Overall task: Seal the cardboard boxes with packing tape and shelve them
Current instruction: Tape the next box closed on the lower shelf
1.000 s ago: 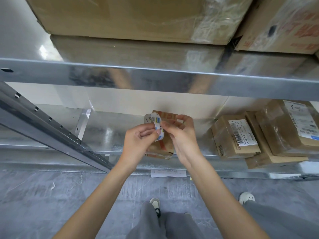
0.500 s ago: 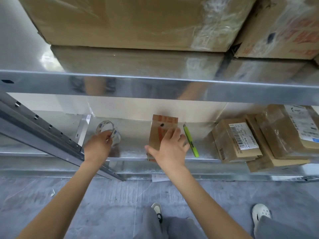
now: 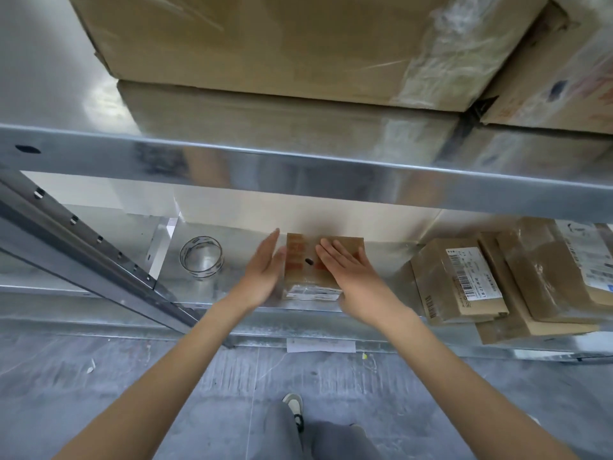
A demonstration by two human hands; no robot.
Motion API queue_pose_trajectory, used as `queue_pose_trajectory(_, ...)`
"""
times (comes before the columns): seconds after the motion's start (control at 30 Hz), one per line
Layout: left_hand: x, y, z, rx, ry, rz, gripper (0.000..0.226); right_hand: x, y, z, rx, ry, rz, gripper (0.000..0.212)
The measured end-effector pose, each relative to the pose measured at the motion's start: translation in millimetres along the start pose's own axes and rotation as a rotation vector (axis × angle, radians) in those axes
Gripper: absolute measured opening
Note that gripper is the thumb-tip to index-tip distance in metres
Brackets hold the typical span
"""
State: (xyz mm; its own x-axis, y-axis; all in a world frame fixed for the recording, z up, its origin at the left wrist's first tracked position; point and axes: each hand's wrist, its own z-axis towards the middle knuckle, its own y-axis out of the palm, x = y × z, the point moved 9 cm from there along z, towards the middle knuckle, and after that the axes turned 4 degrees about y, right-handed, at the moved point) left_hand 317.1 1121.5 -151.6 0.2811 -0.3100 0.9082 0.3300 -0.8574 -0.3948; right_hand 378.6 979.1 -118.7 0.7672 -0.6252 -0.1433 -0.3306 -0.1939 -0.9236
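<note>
1. The small box (image 3: 310, 263) under my hands has orange print, too blurred for me to read.
2. The parcels (image 3: 461, 280) to my right carry barcode labels (image 3: 471, 277); the characters are too small to read.

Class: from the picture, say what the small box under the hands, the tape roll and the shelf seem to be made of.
Small box: brown cardboard, matt, red print. Tape roll: clear glossy plastic film, probably; the shelf shows through it. Shelf: sheet metal, likely galvanised steel, grey and mirror-like.
</note>
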Motion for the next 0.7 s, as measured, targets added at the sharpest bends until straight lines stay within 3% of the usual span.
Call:
queue_pose_trajectory(0.13, -4, 27, 6, -0.023, 0.017, -0.251, 0.031, -10, -7, 4, 0.063, -0.017, 0.007, 0.103)
queue_pose_trajectory(0.3, -14, 21, 10, -0.025, -0.005, -0.121, 0.059, -29, -7, 38, 0.060, 0.016, -0.084, 0.132)
queue_pose_trajectory(0.43, -15, 23, 15, 0.004, 0.019, -0.053, 0.044, -31, 2, 52, 0.086, 0.060, -0.151, 0.126)
queue_pose_trajectory(0.7, -24, 32, 14, 0.088, -0.013, -0.273, 0.055, -46, 23, 6, 0.269, 0.011, -0.100, 0.128)
